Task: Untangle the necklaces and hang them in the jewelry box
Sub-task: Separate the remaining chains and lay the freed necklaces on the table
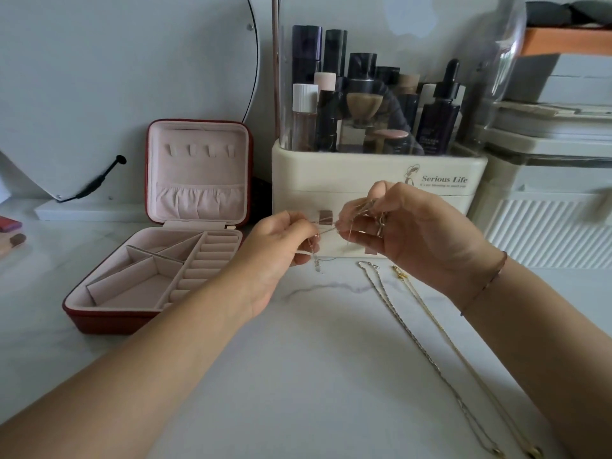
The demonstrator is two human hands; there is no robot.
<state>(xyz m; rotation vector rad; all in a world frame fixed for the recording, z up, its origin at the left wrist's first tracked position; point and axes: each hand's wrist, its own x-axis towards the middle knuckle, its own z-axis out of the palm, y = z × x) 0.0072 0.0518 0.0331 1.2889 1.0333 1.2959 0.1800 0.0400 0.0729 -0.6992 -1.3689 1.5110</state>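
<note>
A thin silver necklace [328,229] is stretched between my two hands above the marble table. My left hand [281,246] pinches one end, and its clasp dangles below the fingers. My right hand [407,233] holds a bunched tangle of fine chain. Two more necklaces lie straight on the table under my right arm: a silver chain [407,329] and a gold chain [440,329]. The red jewelry box [109,321] stands open at the left, with a pink lining, small hooks in its upright lid [198,150] and a gathered pocket below them.
A cream cosmetics organizer [377,180] full of bottles stands right behind my hands. White storage containers [543,226] sit at the right. A round mirror [132,77] leans on the wall behind the box. Small items [13,233] lie at the far left edge.
</note>
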